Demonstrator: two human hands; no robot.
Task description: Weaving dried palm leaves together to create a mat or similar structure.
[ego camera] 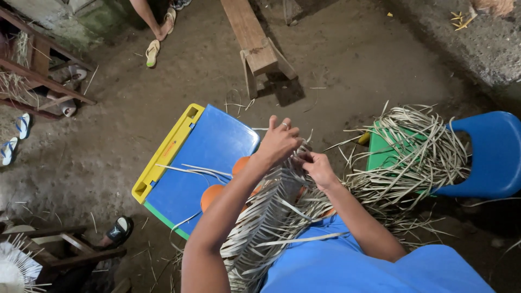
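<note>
A woven mat of pale dried palm strips (269, 214) lies across my lap and runs up toward the small blue and yellow plastic table (209, 142). At the mat's upper edge my left hand (279, 142), with a ring on one finger, pinches some strips. Just to its right, my right hand (318, 168) grips strips at the same edge. Something orange (213, 194) shows under the mat beside my left forearm. Loose strips (192, 171) trail over the table top.
A heap of loose palm strips (415, 154) lies over a green seat and a blue plastic chair (491, 154) at right. A wooden bench (254, 37) stands ahead on the dirt floor. Another person's foot (163, 27) and sandals (152, 52) are at upper left; wooden frames at left.
</note>
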